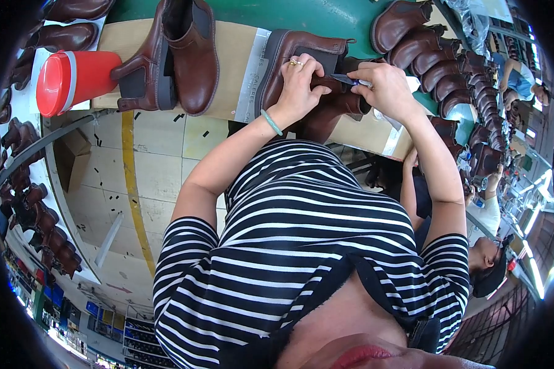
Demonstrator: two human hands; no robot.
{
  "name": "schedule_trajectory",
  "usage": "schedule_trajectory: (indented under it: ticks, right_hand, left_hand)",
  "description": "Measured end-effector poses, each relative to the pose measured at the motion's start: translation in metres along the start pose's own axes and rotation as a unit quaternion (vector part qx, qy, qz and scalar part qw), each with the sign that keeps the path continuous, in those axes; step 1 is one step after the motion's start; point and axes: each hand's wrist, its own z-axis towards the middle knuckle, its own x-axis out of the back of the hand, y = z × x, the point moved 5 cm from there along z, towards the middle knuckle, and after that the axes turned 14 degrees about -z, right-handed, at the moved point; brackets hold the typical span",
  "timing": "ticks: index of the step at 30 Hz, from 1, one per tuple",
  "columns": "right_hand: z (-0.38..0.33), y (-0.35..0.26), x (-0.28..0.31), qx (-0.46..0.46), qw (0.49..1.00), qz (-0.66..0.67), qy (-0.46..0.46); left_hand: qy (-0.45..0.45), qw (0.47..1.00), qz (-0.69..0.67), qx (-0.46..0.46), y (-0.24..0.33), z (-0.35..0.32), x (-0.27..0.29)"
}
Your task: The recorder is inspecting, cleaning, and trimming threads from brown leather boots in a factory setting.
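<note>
A brown ankle boot [278,66] with dark elastic side panels lies on the bench in front of me. My left hand [298,91], a ring on one finger and a green bangle at the wrist, has its fingers bent and pressed onto the boot by the elastic. Between the fingers of my right hand [386,90] is a small pointed blade [343,79] with a bluish handle, its tip directed left at the boot's elastic. Whether it is a knife or snips I cannot make out. Another brown boot [324,122] lies nearer to me, partly under my hands.
Left of my hands, a pair of brown boots [194,71] rests on cardboard [237,43], beside a red container [95,69] with a white band. Rows of boots [406,46] stand on the green surface at right. Other people [523,80] are at the right.
</note>
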Motion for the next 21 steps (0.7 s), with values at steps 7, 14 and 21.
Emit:
schedule_trajectory:
  ticks: [7,14,21]
  right_hand:
    - [0.0010,0.0001,-0.0003,0.019,1.000,0.001,0.016]
    - [0.0043,0.0012,0.0006,0.024,1.000,0.013,-0.006]
    - [0.0055,-0.0003,0.0026,0.021,0.999,0.009,-0.026]
  left_hand:
    - [0.002,1.000,0.000,0.002,-0.0010,-0.0009,-0.0004]
    - [-0.001,1.000,-0.001,0.007,0.0000,-0.0002,0.0002]
    - [-0.003,1.000,0.004,0.008,0.0000,-0.0005,-0.0010]
